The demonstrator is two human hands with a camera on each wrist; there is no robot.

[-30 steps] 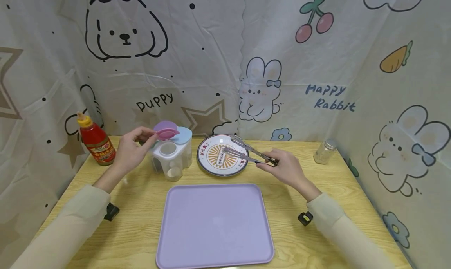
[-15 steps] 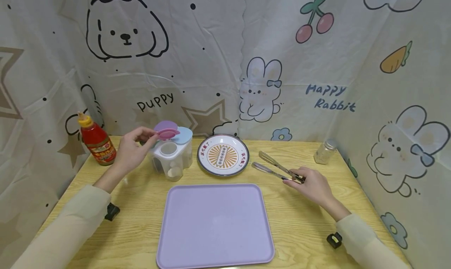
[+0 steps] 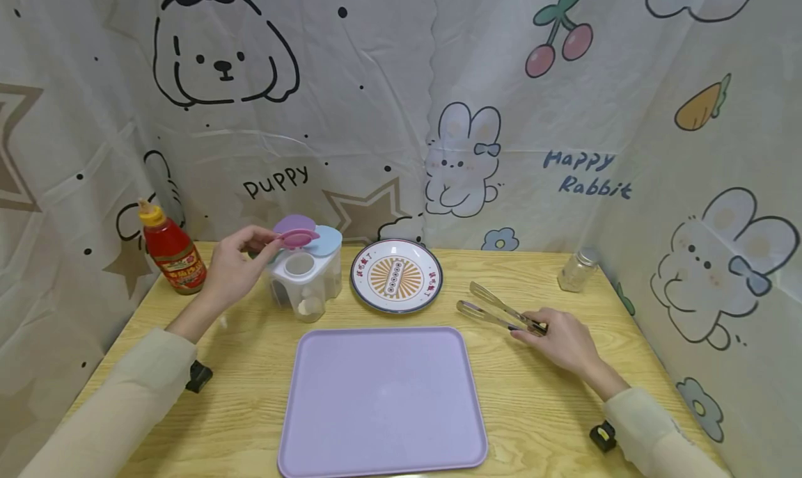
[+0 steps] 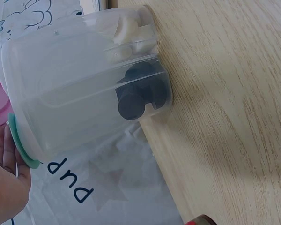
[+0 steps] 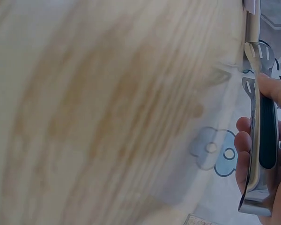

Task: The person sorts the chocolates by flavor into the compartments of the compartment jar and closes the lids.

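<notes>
At the back left, my left hand (image 3: 234,266) pinches the raised pink lid (image 3: 298,238) of a clear food storage box (image 3: 331,280) with several compartments. Its round opening beneath the lid is uncovered. The left wrist view shows pale chunks (image 4: 126,30) in one compartment and dark round pieces (image 4: 132,104) in another; a green lid (image 4: 22,143) lies by my fingers. On the right, my right hand (image 3: 564,342) grips metal tongs (image 3: 501,309) by their dark handles. Their slotted tips stand apart with nothing between them, right of the white patterned plate (image 3: 396,303).
A purple tray (image 3: 382,401) lies at the front middle. Far left stands a red sauce bottle (image 3: 178,255) with a yellow cap. A small glass jar (image 3: 578,269) is at the back right. Printed cloth walls (image 3: 376,81) close in the table.
My right hand has carried the tongs from over the plate to the right and towards the front, slowing in the last half second. The left hand and the pink lid stay put.
</notes>
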